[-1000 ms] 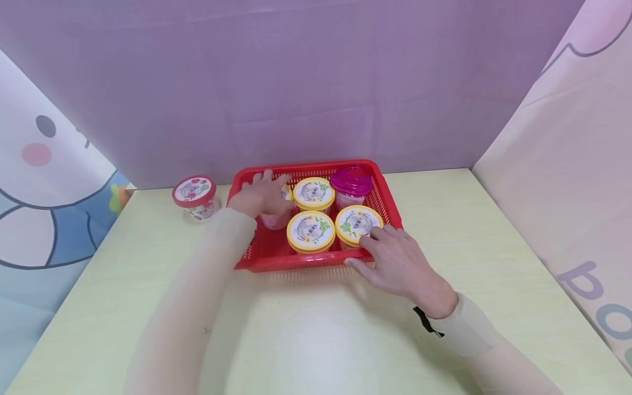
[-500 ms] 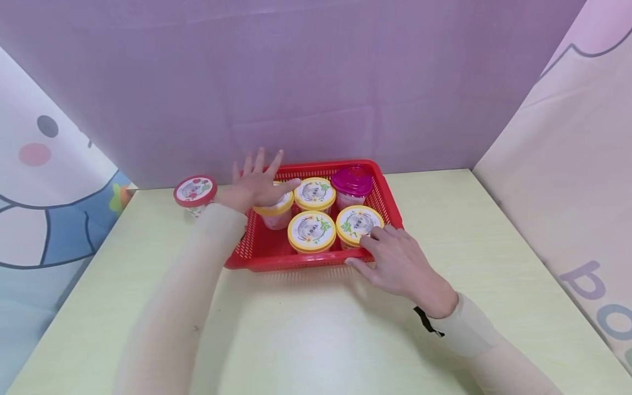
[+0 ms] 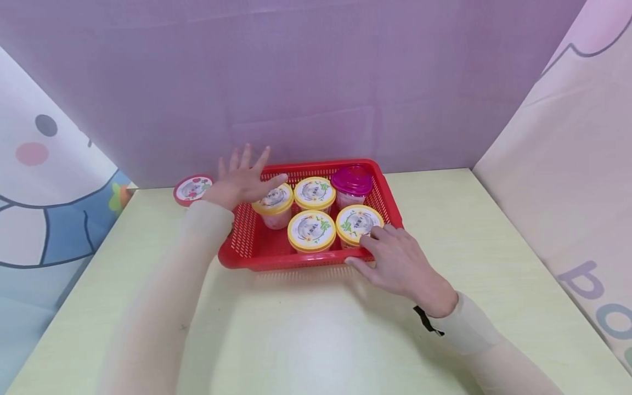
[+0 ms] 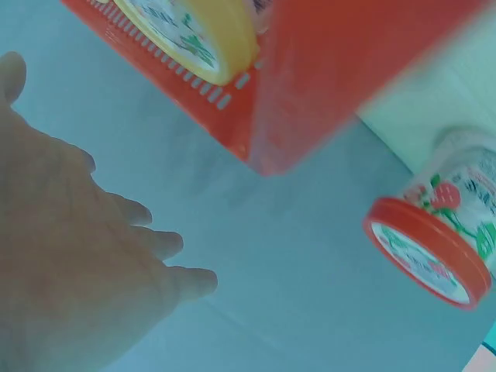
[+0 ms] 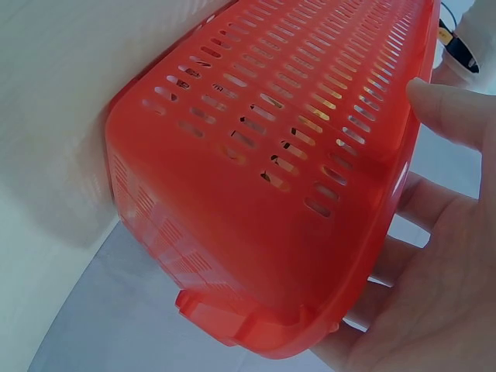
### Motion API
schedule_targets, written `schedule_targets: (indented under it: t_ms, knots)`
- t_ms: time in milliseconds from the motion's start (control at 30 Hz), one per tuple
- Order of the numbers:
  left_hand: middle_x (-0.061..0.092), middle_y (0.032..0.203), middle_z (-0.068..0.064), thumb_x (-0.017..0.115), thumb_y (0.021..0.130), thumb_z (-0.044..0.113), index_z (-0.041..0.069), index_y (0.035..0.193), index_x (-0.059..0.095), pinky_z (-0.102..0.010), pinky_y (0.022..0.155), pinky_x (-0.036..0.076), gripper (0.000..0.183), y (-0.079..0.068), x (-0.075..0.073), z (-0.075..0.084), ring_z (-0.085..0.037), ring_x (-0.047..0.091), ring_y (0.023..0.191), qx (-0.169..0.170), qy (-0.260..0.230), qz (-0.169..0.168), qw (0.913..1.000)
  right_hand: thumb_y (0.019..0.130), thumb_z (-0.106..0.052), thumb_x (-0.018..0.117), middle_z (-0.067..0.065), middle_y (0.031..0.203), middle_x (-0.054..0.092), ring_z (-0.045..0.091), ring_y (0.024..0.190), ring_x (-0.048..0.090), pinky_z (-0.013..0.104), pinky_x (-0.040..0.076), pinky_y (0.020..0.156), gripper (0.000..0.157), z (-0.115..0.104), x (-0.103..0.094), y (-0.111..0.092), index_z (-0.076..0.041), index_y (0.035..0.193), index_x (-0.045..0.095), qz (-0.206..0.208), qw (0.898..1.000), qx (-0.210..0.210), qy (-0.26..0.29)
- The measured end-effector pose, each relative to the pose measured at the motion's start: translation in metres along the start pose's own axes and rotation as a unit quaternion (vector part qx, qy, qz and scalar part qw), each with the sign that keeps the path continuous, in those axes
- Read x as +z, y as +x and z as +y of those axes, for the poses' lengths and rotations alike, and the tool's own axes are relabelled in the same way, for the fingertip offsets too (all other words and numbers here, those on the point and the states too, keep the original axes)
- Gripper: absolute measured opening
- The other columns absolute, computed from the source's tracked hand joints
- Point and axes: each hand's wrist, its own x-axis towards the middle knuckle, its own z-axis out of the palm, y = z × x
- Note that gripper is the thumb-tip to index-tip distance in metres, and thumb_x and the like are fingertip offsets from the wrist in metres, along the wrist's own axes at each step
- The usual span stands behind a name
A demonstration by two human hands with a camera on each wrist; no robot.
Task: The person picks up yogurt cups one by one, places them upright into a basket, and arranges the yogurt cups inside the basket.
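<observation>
A red plastic basket (image 3: 276, 264) sits on the table with several lidded tubs inside. Most have yellow lids, among them a back-left tub (image 3: 277, 219) and a front tub (image 3: 311, 230); one at the back right has a magenta lid (image 3: 352, 181). My left hand (image 3: 242, 184), fingers spread, hovers over the basket's back-left corner and holds nothing. In the left wrist view its fingers are apart from the basket rim. My right hand (image 3: 400, 258) grips the basket's front rim near the right corner, thumb outside and fingers over the edge, as the right wrist view also shows.
A tub with a red lid (image 3: 192, 189) stands on the table left of the basket, partly hidden by the left hand and sleeve. A purple cloth backdrop (image 3: 306, 82) rises right behind the basket. Printed cloth panels (image 3: 568, 192) bound both sides.
My left hand has lifted off the back-left yellow-lidded tub and drawn leftward, its fingers spreading. That tub is now uncovered, while the red-lidded tub is more hidden. My right hand stays put.
</observation>
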Motion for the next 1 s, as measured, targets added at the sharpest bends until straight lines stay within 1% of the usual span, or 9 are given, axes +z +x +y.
schedule_targets:
  t_ms: [200,400,500,633,700,767,867,1000]
  knots:
    - [-0.009,0.167,-0.022,0.052,0.096,0.061,0.026,0.164,-0.005,-0.069,0.117,-0.004,0.096,-0.002,-0.002,-0.019,-0.049,-0.01,0.152,-0.01,0.0,0.006,0.9999,0.087,-0.051,0.074,0.012,0.109,0.068,0.028,0.095,0.062,0.046,0.056,0.081,0.052,0.0,0.001,0.0,-0.007,0.114,0.072,0.0,1.0,-0.002,0.0]
    - [-0.006,0.167,-0.025,0.051,0.096,0.062,0.024,0.165,0.0,-0.071,0.116,-0.002,0.094,-0.008,-0.004,-0.042,-0.052,-0.005,0.15,-0.022,0.017,0.017,0.9995,0.087,-0.052,0.075,0.012,0.112,0.068,0.029,0.099,0.063,0.048,0.055,0.084,0.053,-0.002,0.0,0.0,-0.008,0.116,0.072,-0.01,1.0,0.004,0.007]
    - [-0.006,0.166,-0.026,0.05,0.096,0.064,0.024,0.164,-0.001,-0.073,0.115,-0.002,0.095,-0.009,-0.005,-0.053,-0.054,-0.006,0.15,-0.025,0.016,0.018,0.9994,0.087,-0.052,0.074,0.012,0.11,0.068,0.028,0.097,0.063,0.047,0.055,0.083,0.052,-0.001,0.0,0.0,-0.008,0.115,0.072,-0.006,1.0,0.001,0.004]
    - [-0.01,0.165,-0.028,0.043,0.097,0.067,0.023,0.164,-0.003,-0.073,0.113,-0.006,0.093,-0.01,-0.005,-0.065,-0.056,-0.011,0.148,-0.029,0.003,0.013,0.9995,0.087,-0.052,0.074,0.012,0.108,0.068,0.028,0.094,0.063,0.045,0.055,0.081,0.051,0.001,0.001,0.0,-0.008,0.113,0.072,0.003,1.0,-0.005,0.003]
    - [-0.01,0.164,-0.03,0.038,0.098,0.069,0.022,0.164,-0.003,-0.073,0.113,-0.008,0.091,-0.01,-0.005,-0.071,-0.057,-0.011,0.148,-0.03,-0.002,0.011,0.9995,0.087,-0.052,0.075,0.012,0.107,0.068,0.027,0.094,0.063,0.045,0.055,0.08,0.051,0.001,0.002,0.0,-0.008,0.113,0.072,0.007,1.0,-0.006,0.003]
    - [-0.011,0.163,-0.031,0.035,0.099,0.068,0.021,0.164,-0.003,-0.074,0.112,-0.008,0.089,-0.009,-0.003,-0.078,-0.057,-0.012,0.147,-0.035,-0.008,0.009,0.9993,0.087,-0.052,0.075,0.012,0.107,0.068,0.027,0.094,0.063,0.045,0.055,0.08,0.051,0.001,0.002,0.0,-0.008,0.113,0.072,0.008,1.0,-0.007,0.003]
    - [-0.011,0.163,-0.032,0.034,0.099,0.068,0.021,0.164,-0.002,-0.074,0.112,-0.007,0.088,-0.007,0.001,-0.089,-0.057,-0.011,0.147,-0.044,-0.02,0.012,0.9988,0.086,-0.052,0.075,0.012,0.108,0.068,0.027,0.094,0.063,0.045,0.056,0.08,0.052,0.001,0.002,-0.001,-0.008,0.114,0.072,0.008,1.0,-0.008,0.002]
    - [-0.009,0.165,-0.029,0.036,0.098,0.07,0.023,0.164,-0.001,-0.075,0.112,-0.006,0.089,-0.005,0.008,-0.103,-0.058,-0.011,0.147,-0.062,-0.049,0.028,0.9965,0.087,-0.052,0.074,0.012,0.108,0.068,0.027,0.094,0.063,0.045,0.056,0.08,0.053,0.0,0.002,0.0,-0.008,0.115,0.072,0.005,1.0,-0.007,0.003]
